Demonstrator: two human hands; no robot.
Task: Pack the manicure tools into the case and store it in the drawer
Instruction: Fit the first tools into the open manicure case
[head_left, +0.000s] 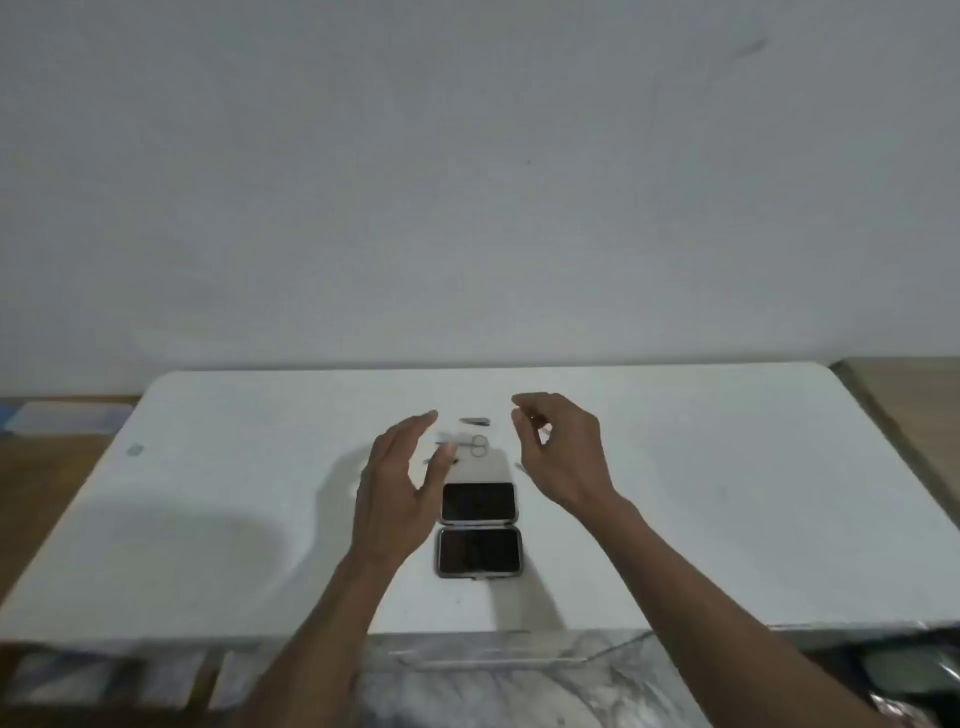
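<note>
A small manicure case (478, 529) lies opened flat on the white table (727, 493), its two dark halves facing up. Just beyond it lie small scissors (470, 445), a nail clipper (475, 421) and another dark tool (451, 460), partly hidden by my left thumb. My left hand (397, 499) hovers left of the case, fingers spread, holding nothing. My right hand (563, 449) hovers to the right of the tools with curled fingers; whether it pinches anything is unclear. A thin tool (521, 468) shows just left of the right hand.
The table's near edge sits above a marble-patterned drawer front (493, 675) with a long handle. A small grey object (134, 450) lies at the table's far left. Wooden floor shows on both sides. A white wall stands behind.
</note>
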